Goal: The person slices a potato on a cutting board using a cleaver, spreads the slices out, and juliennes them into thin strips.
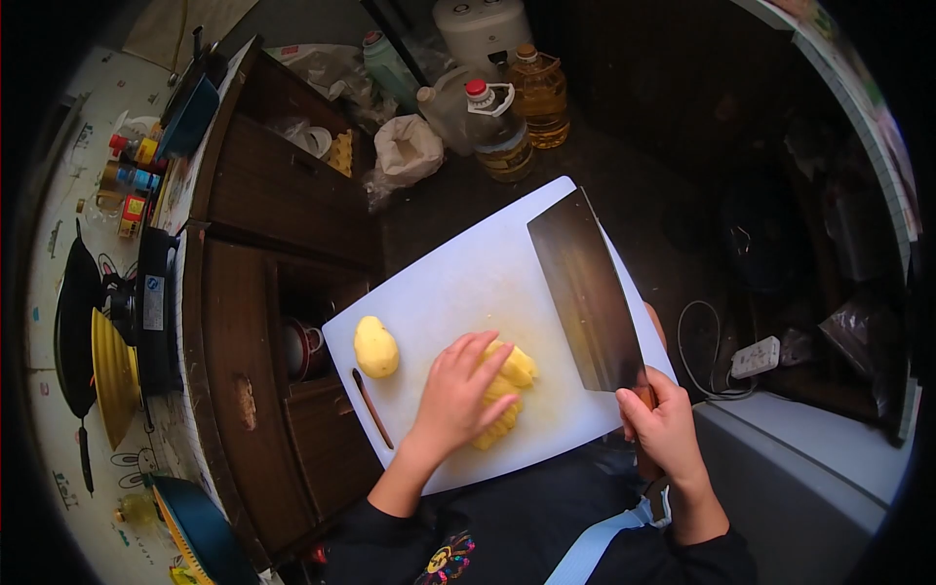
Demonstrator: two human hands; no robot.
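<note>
A white cutting board (458,283) lies in front of me, tilted in the view. On its left part sits a whole peeled potato (375,347). Cut potato pieces (521,368) lie in a pile near the board's middle, partly covered by my left hand (458,390). That hand has its fingers stretched and spread over the pile, and its fingertips seem to touch it. My right hand (663,421) is wrapped round the handle of a cleaver (590,297). The broad blade is over the board's right side, apart from the potato pieces.
Beyond the board stand oil bottles (539,97) and an open white bag (408,146). Dark wooden cabinets (258,361) line the left, under a counter with a wok (80,312) and a yellow bowl (115,380). A power strip (756,358) with a cord is at right.
</note>
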